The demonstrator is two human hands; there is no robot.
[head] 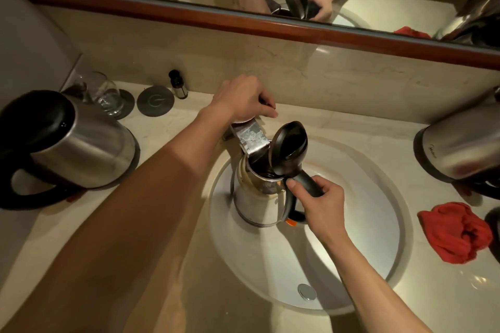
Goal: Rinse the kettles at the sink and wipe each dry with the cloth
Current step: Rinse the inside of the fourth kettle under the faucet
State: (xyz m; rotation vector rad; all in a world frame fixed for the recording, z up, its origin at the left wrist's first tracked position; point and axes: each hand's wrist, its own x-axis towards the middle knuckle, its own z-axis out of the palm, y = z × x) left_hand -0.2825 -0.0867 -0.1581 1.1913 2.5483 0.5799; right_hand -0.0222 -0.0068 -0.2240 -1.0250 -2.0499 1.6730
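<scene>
Kettle (pixel 258 197) standing upright in the sink (pixel 351 265), its mouth sitting directly beneath the flat metal tap (pixel 250 138), hinged lid (pixel 289 147) tilting open. The right hand (pixel 322 197) is gripping the black handle, thumb pressing near the hinge; the left hand (pixel 243 100) is curling round the top of the tap. The steel body is looking rigid, smooth and probably slippery when wet, and it is likely growing heavier as it takes water, so the handle is serving as the sound place to hold. Shell is showing polished metal, dark lid and an orange tab at the base. Two further kettles (pixel 70 143) (pixel 460 151) are waiting on the tabletop (pixel 167 224), the red cloth (pixel 454 232) lying crumpled right of the sink
</scene>
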